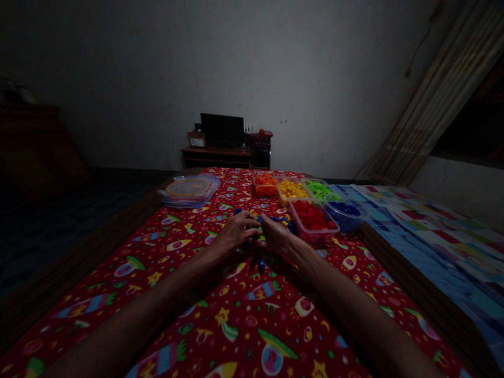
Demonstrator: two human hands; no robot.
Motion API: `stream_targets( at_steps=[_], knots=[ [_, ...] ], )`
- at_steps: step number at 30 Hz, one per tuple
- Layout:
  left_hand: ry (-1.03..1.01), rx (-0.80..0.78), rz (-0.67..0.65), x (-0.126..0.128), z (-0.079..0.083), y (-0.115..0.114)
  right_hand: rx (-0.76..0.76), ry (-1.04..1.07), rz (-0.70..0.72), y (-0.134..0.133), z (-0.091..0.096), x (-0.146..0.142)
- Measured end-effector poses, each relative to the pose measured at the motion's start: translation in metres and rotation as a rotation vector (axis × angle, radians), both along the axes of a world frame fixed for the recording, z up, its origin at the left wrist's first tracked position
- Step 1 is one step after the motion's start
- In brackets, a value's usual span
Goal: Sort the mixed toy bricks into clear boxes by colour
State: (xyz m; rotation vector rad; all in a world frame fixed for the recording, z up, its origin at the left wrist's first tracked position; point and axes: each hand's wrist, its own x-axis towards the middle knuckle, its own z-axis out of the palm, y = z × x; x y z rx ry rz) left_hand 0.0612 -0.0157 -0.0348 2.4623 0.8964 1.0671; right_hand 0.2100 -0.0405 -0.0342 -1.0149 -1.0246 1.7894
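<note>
My left hand (239, 231) reaches over a loose pile of small plastic pieces, its fingers bent and slightly apart. Facing it, my right hand (276, 236) is turned on its side with the thumb raised; its other fingers are mostly hidden. I see no piece firmly gripped in either hand. Blue pieces (290, 226) and a few yellow and green ones show around and between my hands, too small and dark to name. One blue piece (261, 265) lies apart on the cloth, nearer to me.
On the red patterned tablecloth (252, 320), clear tubs hold sorted pieces: orange (265, 185), yellow (291, 190), green (318, 190), red (314, 216) and blue (346, 210). Stacked lids (189, 190) lie at the left. A bed (429, 226) adjoins the right side.
</note>
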Motion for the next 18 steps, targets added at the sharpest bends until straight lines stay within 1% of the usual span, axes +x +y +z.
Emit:
stream_targets(
  at_steps=[2,4,6,9,12,15,18],
  knots=[
    [0.003,0.003,0.002,0.001,-0.003,0.001,-0.105,0.113,-0.026,-0.002,0.000,-0.003],
    [-0.007,0.000,0.018,0.000,-0.004,0.003,-0.122,0.165,-0.072,-0.003,-0.002,-0.004],
    [-0.045,-0.007,0.065,-0.002,0.000,0.005,-0.105,0.163,-0.109,-0.002,-0.004,-0.003],
    [-0.112,0.008,0.147,-0.010,0.007,0.010,-0.033,0.086,-0.120,0.002,-0.002,0.002],
    [-0.124,0.066,0.221,-0.023,0.010,0.020,0.058,0.038,-0.152,0.004,0.006,0.012],
    [-0.103,0.080,0.307,-0.038,0.004,0.032,0.153,0.001,-0.231,0.006,0.022,0.031],
    [-0.080,0.040,0.378,-0.048,-0.010,0.043,0.263,-0.076,-0.302,0.012,0.041,0.062]
  ],
)
